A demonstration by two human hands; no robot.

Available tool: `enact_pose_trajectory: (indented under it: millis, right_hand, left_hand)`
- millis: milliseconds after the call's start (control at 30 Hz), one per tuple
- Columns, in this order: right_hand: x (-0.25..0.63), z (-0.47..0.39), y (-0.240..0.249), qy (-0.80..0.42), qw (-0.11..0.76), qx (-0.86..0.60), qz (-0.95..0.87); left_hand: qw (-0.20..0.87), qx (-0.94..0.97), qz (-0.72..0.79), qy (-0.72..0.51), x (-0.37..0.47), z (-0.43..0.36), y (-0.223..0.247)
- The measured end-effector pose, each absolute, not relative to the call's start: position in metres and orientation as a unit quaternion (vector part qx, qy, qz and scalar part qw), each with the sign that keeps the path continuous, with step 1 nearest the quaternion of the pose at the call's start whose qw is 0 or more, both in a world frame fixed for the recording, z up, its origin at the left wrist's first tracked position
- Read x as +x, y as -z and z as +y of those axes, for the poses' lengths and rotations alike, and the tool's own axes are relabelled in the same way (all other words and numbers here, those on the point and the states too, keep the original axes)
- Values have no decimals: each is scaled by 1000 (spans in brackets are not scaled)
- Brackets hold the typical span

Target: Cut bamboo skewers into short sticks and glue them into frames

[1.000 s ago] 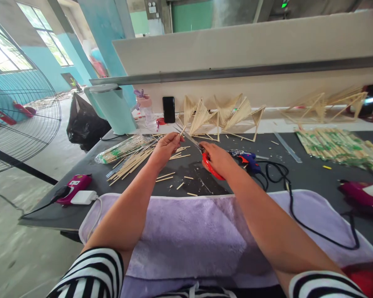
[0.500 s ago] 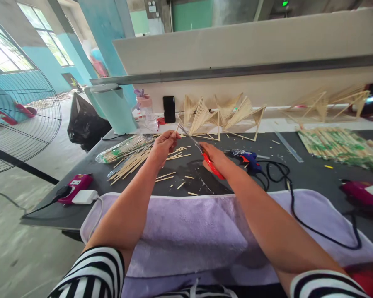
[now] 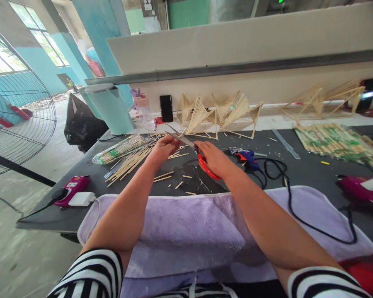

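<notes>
My right hand (image 3: 211, 156) is wrapped round the red-handled scissors (image 3: 207, 167), whose blades are parted and reach left over the table. Close by, my left hand (image 3: 167, 148) pinches a thin wooden stick (image 3: 182, 133), with the blades at its fingertips. How far the stick runs inside the fingers is hidden. Under and beside my left forearm lie several loose wooden sticks (image 3: 131, 162). Short cut pieces (image 3: 179, 185) are scattered between my arms. Behind my hands stands a fan-like stick structure (image 3: 199, 118).
A blue glue gun (image 3: 250, 159) with a black cable lies right of my hand. Packs of sticks (image 3: 338, 140) are at the right. A phone (image 3: 166, 108), a pink bottle (image 3: 143, 109) and a teal jug (image 3: 112, 109) stand behind. A purple towel (image 3: 189, 223) covers the front edge.
The scissors have come closer to my left hand, and their blades are now spread apart at its fingertips. The view has shifted slightly.
</notes>
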State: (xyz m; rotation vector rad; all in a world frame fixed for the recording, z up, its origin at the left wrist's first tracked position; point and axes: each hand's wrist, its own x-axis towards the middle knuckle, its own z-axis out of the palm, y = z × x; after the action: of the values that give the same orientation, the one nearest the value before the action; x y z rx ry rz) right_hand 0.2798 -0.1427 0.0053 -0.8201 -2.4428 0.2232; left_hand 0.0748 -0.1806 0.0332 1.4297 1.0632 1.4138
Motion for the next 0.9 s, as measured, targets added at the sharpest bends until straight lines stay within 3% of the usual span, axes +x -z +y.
enact_pose_trajectory:
  millis: [600, 900]
  right_hand:
    - [280, -136, -1, -106, 281, -266, -916]
    - [277, -133, 8, -109, 288, -252, -917]
  left_hand:
    - [476, 573, 408, -528, 62, -175, -25]
    - [449, 578, 420, -537, 63, -177, -26]
